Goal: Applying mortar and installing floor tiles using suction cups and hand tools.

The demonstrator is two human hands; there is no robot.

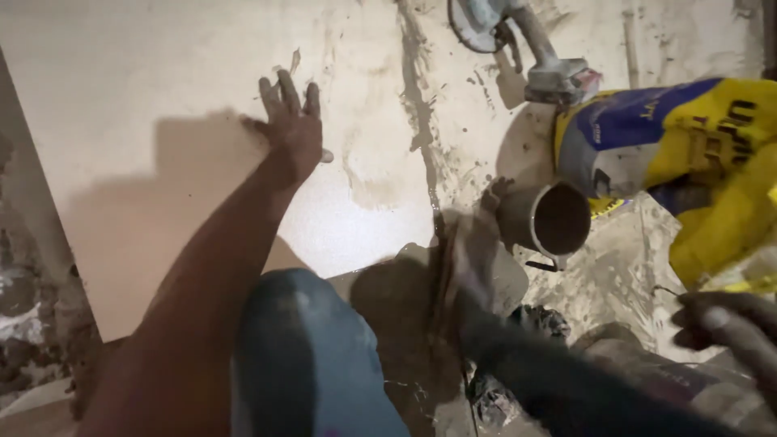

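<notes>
My left hand lies flat with fingers spread on a large cream tile, holding nothing. My left arm reaches out over my knee in blue jeans. My right hand, grey with dirt, grips a round metal cup at the tile's right edge. The cup is tipped on its side, its dark open mouth facing the camera. A smear of wet grey mortar runs down the tile past the cup.
An angle grinder lies at the top on the smeared floor. A yellow and blue sack slumps at the right. Another blurred hand shows at the right edge. Rubble and raw mortar border the tile's left side.
</notes>
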